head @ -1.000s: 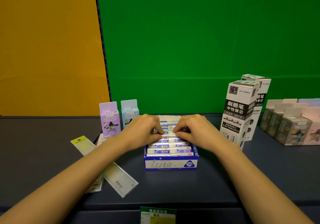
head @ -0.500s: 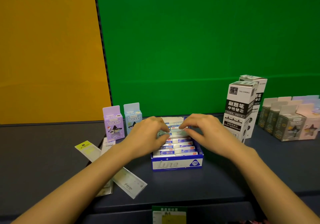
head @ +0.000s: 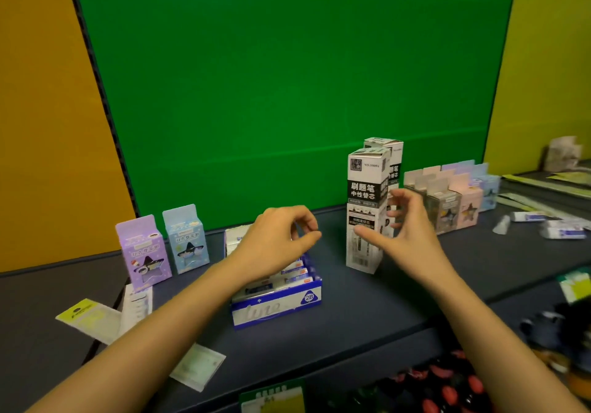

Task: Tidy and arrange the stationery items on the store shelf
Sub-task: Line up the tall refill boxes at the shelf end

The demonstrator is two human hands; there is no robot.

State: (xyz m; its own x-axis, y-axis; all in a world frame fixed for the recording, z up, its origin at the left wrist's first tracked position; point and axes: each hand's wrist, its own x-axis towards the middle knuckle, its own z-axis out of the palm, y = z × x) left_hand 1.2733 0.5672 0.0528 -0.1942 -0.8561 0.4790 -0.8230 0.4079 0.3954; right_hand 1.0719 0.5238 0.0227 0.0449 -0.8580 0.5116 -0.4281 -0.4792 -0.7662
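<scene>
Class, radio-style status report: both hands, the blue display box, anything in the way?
Left hand empty, above blue-and-white cardboard display box. Right hand open beside tall white refill carton. Nothing blocking either hand.

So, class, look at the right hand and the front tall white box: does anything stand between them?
Nothing visible does. The right hand is open next to the front tall white box, thumb across its front face, fingers by its right side. A second tall box stands behind it. Whether the hand touches either is unclear.
</scene>
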